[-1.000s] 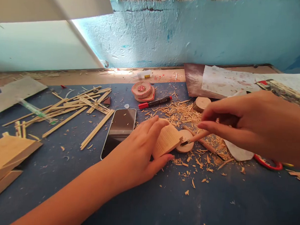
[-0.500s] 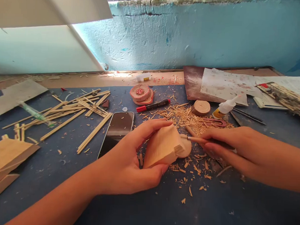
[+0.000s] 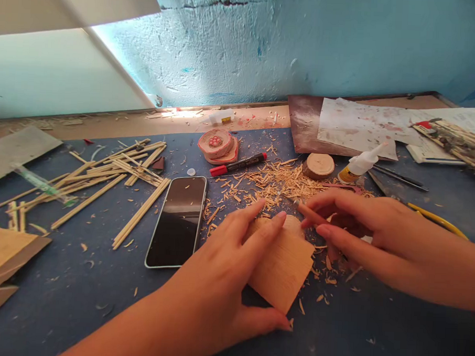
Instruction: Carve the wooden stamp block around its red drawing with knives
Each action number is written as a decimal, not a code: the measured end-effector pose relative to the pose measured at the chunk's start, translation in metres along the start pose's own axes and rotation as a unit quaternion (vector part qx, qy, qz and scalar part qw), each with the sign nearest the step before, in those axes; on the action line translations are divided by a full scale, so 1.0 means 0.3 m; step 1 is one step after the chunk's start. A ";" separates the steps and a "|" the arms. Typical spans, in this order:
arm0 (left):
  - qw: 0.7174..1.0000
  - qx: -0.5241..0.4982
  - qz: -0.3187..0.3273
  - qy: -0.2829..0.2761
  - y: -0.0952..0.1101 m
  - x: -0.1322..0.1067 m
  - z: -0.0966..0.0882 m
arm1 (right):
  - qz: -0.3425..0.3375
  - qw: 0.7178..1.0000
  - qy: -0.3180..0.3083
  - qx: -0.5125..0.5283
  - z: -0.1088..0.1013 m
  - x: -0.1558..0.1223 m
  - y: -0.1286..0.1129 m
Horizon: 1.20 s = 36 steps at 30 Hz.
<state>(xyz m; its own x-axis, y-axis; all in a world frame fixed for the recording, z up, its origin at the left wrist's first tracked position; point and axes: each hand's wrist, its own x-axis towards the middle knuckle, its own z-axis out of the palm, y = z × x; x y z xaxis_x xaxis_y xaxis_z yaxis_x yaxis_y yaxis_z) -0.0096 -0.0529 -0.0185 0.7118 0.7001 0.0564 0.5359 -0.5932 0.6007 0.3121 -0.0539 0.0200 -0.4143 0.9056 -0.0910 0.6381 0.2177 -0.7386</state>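
My left hand (image 3: 233,267) lies over a pale flat piece of wood (image 3: 283,266), its fingers along the far side and its thumb at the near corner. The wood rests low over the table, turned at an angle. Behind it, a rounded pale wooden piece (image 3: 293,224) partly shows. My right hand (image 3: 361,236) is closed around a slim wooden-handled carving tool (image 3: 312,215). The tool's thin tip points left, just beyond the wood and above the shavings (image 3: 276,185); I cannot tell whether it touches anything.
A phone (image 3: 176,222) lies left of the wood, with thin wooden sticks (image 3: 115,167) farther left. Beyond are a red marker (image 3: 238,165), painted wood slices (image 3: 218,147), a plain wood slice (image 3: 319,166) and a glue bottle (image 3: 360,165). Yellow-handled scissors (image 3: 440,219) lie behind my right wrist.
The piece of wood has turned and come lower and nearer, and my left hand now lies over its top. My right hand's tool has shifted, its tip now beyond the wood.
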 end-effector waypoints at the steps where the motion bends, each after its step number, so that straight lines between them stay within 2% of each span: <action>1: 1.000 -0.007 0.011 0.002 0.000 -0.001 0.012 | 0.002 1.000 0.023 -0.014 0.003 0.006 0.008; 4: 0.999 -0.034 0.021 0.032 -0.014 0.003 0.023 | -0.026 0.994 0.058 -0.091 -0.001 0.022 0.034; 8: 0.993 -0.040 0.046 0.097 -0.024 0.016 -0.014 | -0.091 0.984 0.043 -0.144 -0.012 0.034 0.057; 11: 0.989 -0.040 0.049 0.134 -0.016 0.029 -0.052 | -0.075 0.984 0.045 -0.153 -0.003 0.031 0.069; 14: 0.988 -0.073 0.047 0.128 -0.013 0.041 -0.080 | -0.048 0.982 0.033 -0.177 0.013 0.023 0.078; 17: 0.985 -0.111 0.048 0.121 -0.021 0.048 -0.097 | -0.056 0.984 0.014 -0.171 0.022 0.019 0.077; 22: 0.987 -0.081 0.062 0.121 -0.034 0.052 -0.113 | -0.069 0.985 0.008 -0.159 0.015 0.020 0.063; 26: 0.988 -0.084 0.067 0.114 -0.042 0.053 -0.119 | -0.057 0.985 0.041 -0.158 0.012 0.017 0.051; 29: 0.989 -0.079 0.064 0.111 -0.049 0.055 -0.123 | -0.032 0.993 0.081 -0.078 0.020 0.008 0.034; 31: 0.989 -0.083 0.069 0.097 -0.053 0.057 -0.126 | 0.014 0.995 0.066 0.069 0.026 0.001 0.019; 34: 0.988 -0.101 0.091 0.071 -0.056 0.062 -0.131 | 0.072 0.955 0.008 0.288 0.029 -0.004 -0.006; 36: 0.988 -0.103 0.100 0.053 -0.055 0.065 -0.134 | 0.077 0.942 0.008 0.328 0.023 0.001 -0.022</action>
<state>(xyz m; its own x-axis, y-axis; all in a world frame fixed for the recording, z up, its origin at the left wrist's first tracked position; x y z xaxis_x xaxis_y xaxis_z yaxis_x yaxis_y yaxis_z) -0.0226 -0.0135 0.0047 0.7367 0.6210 0.2677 0.2772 -0.6384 0.7180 0.3032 -0.0575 0.0202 -0.3356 0.9148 -0.2248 0.1500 -0.1837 -0.9715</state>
